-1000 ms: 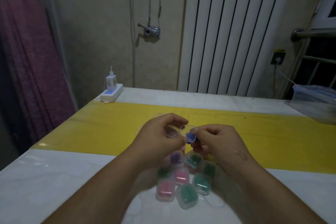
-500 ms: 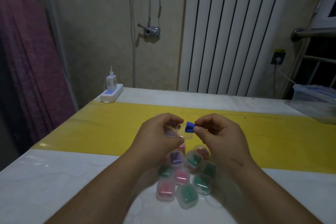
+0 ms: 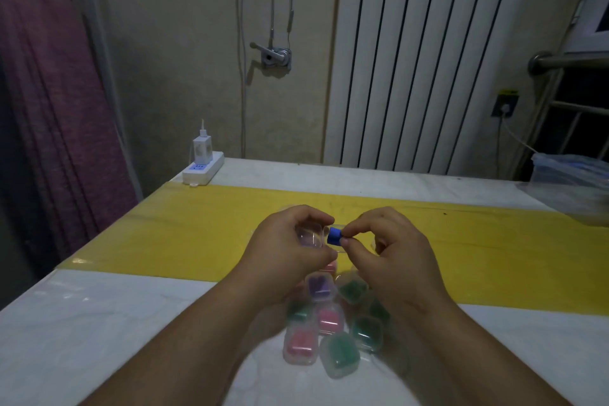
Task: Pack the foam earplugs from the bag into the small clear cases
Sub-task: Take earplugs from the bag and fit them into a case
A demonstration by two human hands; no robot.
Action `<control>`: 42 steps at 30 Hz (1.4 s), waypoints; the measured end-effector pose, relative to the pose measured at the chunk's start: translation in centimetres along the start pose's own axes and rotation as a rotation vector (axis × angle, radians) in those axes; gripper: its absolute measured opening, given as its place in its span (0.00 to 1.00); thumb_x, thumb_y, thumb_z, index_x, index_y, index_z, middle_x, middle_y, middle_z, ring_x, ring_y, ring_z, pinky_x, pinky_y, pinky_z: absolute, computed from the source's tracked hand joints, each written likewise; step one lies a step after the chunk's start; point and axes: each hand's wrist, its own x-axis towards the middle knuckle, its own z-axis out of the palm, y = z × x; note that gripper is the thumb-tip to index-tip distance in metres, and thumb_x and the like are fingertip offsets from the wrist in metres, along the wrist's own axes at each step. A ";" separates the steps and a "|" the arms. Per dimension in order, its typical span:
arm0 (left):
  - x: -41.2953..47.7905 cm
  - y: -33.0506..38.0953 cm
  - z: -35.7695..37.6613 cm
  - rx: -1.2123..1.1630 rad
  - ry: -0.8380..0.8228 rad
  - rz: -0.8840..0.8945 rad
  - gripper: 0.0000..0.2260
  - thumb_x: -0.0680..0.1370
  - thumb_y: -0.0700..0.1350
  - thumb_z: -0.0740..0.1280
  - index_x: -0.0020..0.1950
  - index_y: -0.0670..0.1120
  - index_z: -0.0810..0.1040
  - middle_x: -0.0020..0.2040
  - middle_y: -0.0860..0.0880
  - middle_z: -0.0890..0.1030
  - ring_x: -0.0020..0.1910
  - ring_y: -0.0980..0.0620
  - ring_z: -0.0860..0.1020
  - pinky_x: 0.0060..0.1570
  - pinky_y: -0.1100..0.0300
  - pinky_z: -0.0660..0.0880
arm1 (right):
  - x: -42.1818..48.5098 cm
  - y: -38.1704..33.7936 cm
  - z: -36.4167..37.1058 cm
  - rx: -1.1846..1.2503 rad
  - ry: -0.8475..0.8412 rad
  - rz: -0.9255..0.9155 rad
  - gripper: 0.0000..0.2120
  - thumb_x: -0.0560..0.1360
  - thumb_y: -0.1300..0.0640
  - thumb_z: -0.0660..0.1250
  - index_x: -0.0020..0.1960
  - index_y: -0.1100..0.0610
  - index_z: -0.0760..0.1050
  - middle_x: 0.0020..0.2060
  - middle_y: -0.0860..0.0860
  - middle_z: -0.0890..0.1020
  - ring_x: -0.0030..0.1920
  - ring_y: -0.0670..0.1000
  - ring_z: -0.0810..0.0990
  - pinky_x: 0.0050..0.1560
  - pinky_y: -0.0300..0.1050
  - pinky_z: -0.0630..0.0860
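**One more case being filled, a cluster already done**

Over the glossy yellow strip on the tabletop, I see the left hand curled round a small clear rigid plastic case. The right hand pinches a soft blue foam earplug at its mouth, not yet in. Just nearer than the strip lie filled rounded-square cases with pink, green and purple inside. I can't tell how many remain.

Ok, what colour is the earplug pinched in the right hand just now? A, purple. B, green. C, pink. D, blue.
D: the right hand pinches a blue earplug between thumb and fingertip, right next to the clear case that the left hand holds.
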 end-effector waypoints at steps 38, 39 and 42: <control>-0.4 0.6 -0.2 -0.427 -0.118 -0.166 0.11 0.77 0.34 0.69 0.55 0.48 0.81 0.48 0.45 0.85 0.45 0.41 0.84 0.51 0.41 0.79 | 0.4 -0.7 -0.3 0.702 -0.052 0.514 0.07 0.77 0.60 0.66 0.43 0.55 0.81 0.30 0.54 0.80 0.31 0.53 0.76 0.29 0.42 0.70; -0.4 0.7 -0.2 -0.413 -0.100 -0.157 0.11 0.76 0.34 0.69 0.54 0.48 0.81 0.47 0.45 0.85 0.42 0.45 0.84 0.48 0.45 0.80 | 0.4 -0.9 -0.3 0.719 -0.056 0.527 0.11 0.79 0.60 0.61 0.44 0.56 0.81 0.31 0.56 0.80 0.32 0.53 0.77 0.30 0.43 0.71; -0.2 0.5 -0.2 -0.389 -0.064 -0.118 0.12 0.75 0.33 0.70 0.53 0.47 0.81 0.45 0.46 0.85 0.40 0.48 0.82 0.43 0.54 0.82 | 0.4 -1.3 -0.4 0.759 -0.080 0.535 0.14 0.80 0.56 0.58 0.45 0.58 0.81 0.34 0.56 0.81 0.33 0.53 0.78 0.30 0.43 0.72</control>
